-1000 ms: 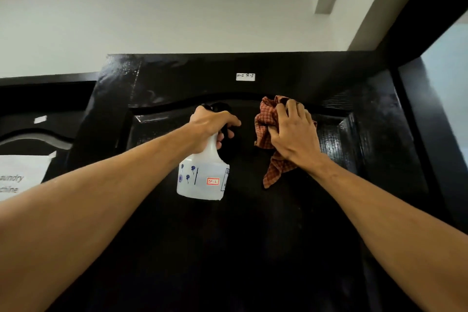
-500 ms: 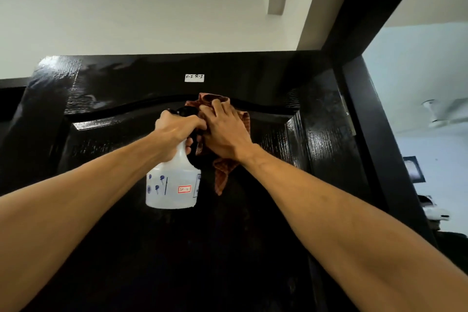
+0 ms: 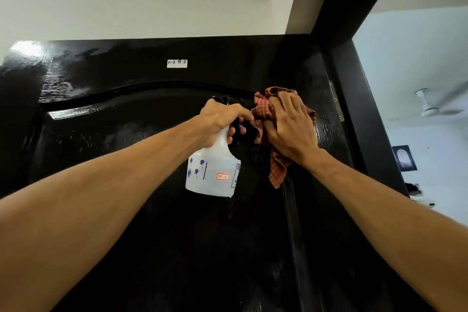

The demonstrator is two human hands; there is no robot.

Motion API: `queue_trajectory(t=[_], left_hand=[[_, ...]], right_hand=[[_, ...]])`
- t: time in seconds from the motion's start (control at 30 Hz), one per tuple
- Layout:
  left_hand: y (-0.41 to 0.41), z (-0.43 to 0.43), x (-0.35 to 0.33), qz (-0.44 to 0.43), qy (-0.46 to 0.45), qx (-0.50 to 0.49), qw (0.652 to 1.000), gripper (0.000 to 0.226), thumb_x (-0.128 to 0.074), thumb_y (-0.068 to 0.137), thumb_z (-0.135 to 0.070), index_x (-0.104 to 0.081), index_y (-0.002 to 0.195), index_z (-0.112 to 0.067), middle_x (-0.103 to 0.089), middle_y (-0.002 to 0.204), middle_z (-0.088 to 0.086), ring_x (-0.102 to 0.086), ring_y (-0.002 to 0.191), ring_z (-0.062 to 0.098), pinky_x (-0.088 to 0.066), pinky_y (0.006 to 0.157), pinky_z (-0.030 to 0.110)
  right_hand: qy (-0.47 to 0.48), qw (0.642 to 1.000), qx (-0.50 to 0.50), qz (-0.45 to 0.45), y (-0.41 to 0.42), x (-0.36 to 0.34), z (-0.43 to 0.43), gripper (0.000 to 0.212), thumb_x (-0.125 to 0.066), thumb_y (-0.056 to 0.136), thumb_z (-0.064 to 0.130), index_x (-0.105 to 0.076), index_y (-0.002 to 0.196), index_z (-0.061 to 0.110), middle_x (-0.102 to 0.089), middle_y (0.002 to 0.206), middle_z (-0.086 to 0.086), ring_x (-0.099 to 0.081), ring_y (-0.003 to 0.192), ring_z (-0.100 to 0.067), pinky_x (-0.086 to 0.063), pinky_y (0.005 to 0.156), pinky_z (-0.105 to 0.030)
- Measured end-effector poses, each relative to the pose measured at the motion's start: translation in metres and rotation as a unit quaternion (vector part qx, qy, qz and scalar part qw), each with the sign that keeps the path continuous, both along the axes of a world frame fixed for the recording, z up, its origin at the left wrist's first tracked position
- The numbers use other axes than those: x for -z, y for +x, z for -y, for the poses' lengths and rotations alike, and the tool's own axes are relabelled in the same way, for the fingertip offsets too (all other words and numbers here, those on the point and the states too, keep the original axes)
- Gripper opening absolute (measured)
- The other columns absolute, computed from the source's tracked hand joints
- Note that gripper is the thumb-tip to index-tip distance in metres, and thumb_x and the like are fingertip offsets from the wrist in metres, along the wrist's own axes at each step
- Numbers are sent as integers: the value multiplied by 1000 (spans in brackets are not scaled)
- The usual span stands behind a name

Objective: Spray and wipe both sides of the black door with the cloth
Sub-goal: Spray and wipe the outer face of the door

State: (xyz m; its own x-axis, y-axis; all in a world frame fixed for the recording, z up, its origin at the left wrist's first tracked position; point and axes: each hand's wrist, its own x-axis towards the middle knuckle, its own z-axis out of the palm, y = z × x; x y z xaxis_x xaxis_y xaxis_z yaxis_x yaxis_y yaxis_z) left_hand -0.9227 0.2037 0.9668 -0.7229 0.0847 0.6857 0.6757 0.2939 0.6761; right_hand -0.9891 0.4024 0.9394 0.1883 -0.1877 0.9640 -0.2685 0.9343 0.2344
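Left hand (image 3: 222,119) grips spray bottle (image 3: 212,175) labelled "SP-2"; right hand (image 3: 288,129) presses cloth (image 3: 263,111) flat on black door (image 3: 126,134)

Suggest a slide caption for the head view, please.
Right hand wipes black door with cloth; left hand holds spray bottle.
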Motion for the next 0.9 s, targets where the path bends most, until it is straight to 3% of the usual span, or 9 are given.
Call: queue_trajectory(t=[0.17, 0.3, 0.57, 0.77, 0.83, 0.9], left_hand=[[-1, -12, 3, -7, 23, 16, 1000, 36, -86, 80, -20, -76, 108, 2, -72, 76, 12, -46, 41, 10, -42, 43, 23], [-8, -7, 56, 45, 34, 14, 998, 17, -84, 82, -19, -73, 88, -7, -72, 76, 13, -43, 40, 10, -41, 42, 22], [-6, 54, 147, 100, 114, -31, 988, 16, -84, 82, -18, -76, 88, -5, -71, 71, 11, -41, 40, 12, -39, 43, 23], [7, 119, 182, 111, 154, -58, 980, 18, -84, 83, -17, -77, 90, -2, -72, 74, 15, -40, 43, 15, -37, 46, 26], [12, 130, 186, 109, 151, -67, 980, 16, -83, 84, -15, -77, 91, -3, -70, 72, 13, -40, 42, 15, -37, 45, 26], [19, 154, 186, 96, 150, -71, 982, 15, -84, 84, -16, -77, 91, -5, -71, 73, 12, -42, 41, 14, -38, 45, 27]], right_hand=[[-8, 1000, 4, 17, 3, -6, -12, 51, -45, 96, 40, -50, 136, 9, -50, 133, -11, -42, 131, -29, -27, 121, -47], [-3, 998, 31, 55, -4, 59, -23, 57, -46, 96, 39, -43, 145, 10, -48, 141, -13, -38, 141, -33, -17, 126, -48], [-22, 990, 28, 138, 2, 127, 39, 73, -46, 93, 42, -28, 160, 21, -26, 162, -22, -16, 154, -39, -5, 128, -51], [91, 985, 32, 141, 0, 165, 119, 80, -52, 85, 38, -30, 160, 22, -22, 165, -19, -13, 155, -35, -6, 127, -53], [68, 989, 30, 130, 1, 165, 103, 82, -54, 84, 37, -28, 161, 24, -22, 167, -15, -13, 156, -33, -7, 127, -52], [-14, 993, 9, 114, 2, 164, 105, 78, -53, 89, 39, -28, 161, 23, -21, 167, -15, -12, 156, -32, -8, 127, -52]])
